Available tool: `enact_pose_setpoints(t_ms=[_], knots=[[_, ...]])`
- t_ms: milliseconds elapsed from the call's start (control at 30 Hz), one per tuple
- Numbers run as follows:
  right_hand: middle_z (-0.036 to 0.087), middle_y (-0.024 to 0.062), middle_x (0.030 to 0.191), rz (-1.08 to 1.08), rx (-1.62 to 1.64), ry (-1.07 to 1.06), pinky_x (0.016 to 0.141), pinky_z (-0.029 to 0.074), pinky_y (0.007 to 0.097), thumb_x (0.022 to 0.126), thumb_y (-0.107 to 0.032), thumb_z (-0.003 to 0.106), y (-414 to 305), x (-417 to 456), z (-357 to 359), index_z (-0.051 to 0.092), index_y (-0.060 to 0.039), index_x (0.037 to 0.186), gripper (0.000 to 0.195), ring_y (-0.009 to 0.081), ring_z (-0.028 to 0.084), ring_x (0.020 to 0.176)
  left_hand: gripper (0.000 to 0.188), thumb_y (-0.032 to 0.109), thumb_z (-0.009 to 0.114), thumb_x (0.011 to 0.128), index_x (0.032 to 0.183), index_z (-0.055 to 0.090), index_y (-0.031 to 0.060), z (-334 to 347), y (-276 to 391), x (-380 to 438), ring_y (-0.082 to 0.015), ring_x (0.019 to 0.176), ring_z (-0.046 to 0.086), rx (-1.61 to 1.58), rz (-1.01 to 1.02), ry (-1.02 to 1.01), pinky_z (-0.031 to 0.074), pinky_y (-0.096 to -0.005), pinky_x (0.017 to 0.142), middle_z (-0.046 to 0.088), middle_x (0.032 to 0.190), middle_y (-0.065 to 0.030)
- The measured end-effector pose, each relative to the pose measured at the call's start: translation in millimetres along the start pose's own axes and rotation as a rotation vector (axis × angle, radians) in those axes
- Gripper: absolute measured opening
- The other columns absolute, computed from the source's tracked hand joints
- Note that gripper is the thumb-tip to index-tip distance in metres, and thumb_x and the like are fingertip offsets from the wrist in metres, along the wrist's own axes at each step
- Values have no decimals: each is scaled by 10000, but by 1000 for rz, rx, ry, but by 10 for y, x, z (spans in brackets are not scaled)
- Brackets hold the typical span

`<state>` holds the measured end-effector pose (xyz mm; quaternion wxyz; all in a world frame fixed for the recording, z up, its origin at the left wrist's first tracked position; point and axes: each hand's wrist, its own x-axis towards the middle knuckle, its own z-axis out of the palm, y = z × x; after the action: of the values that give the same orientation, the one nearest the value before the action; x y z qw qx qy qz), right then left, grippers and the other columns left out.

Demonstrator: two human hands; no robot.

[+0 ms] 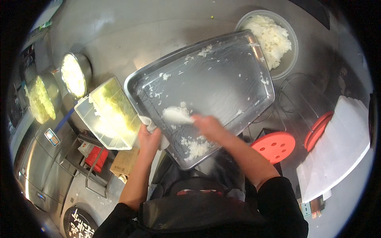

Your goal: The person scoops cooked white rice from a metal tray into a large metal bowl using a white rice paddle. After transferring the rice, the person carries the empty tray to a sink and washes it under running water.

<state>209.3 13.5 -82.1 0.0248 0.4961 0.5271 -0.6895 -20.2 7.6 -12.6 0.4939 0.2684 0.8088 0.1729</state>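
Note:
A large metal tray (214,80) lies slanted before me, with scattered rice grains stuck across its bottom. My left hand (148,138) grips the tray's left edge through a folded pale cloth (162,139). In my right hand (208,126) is the handle of a white rice paddle (178,115), blurred, its blade over the tray's lower left part. Some rice clings about the blade. A larger clump of rice (196,148) sits in the tray's near corner. Past the tray's far right corner, a round tub (293,56) holds a heap of white rice (269,38), partly hidden by the tray rim.
Left of the tray stands a clear plastic bin (89,119) of shredded pale green vegetable, with metal bowls (87,70) of similar food beyond. Red perforated stool seats (273,145) and a white stack (333,154) are at right. A cardboard box (125,162) sits lower left.

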Motion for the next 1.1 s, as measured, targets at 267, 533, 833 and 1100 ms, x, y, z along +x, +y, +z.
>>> enact_pose_setpoints(t_ms=[267, 533, 833, 1100], knots=[[618, 174, 803, 11, 38, 278, 627, 472, 419, 903, -221, 402, 295, -214, -645, 578, -74, 981, 242, 341, 600, 724, 297, 47, 553, 705, 997, 544, -1, -12, -29, 139, -160, 771, 582, 220, 123, 85, 472, -314, 699, 616, 855, -102], [630, 134, 889, 57, -206, -361, 737, 462, 455, 796, -162, 501, 43, -532, 32, 617, -136, 974, 214, 342, 591, 864, 295, 65, 546, 730, 1015, 551, -13, 0, 28, 406, -138, 773, 574, 94, 92, 59, 464, -283, 683, 619, 867, -83], [637, 129, 889, 170, -873, -210, 721, 481, 429, 747, -116, 524, 776, -444, -1326, 632, -156, 974, 255, 317, 612, 860, 254, 42, 537, 719, 967, 557, -9, 24, -181, 512, -114, 708, 552, 9, 95, 64, 465, -280, 637, 605, 811, -47], [628, 165, 836, -162, -207, 119, 655, 475, 436, 853, -177, 450, 299, -651, 25, 638, -92, 978, 241, 353, 605, 745, 264, 28, 520, 724, 983, 555, -10, 74, -28, 457, -88, 692, 520, 31, 123, 62, 447, -259, 624, 586, 801, -25]])
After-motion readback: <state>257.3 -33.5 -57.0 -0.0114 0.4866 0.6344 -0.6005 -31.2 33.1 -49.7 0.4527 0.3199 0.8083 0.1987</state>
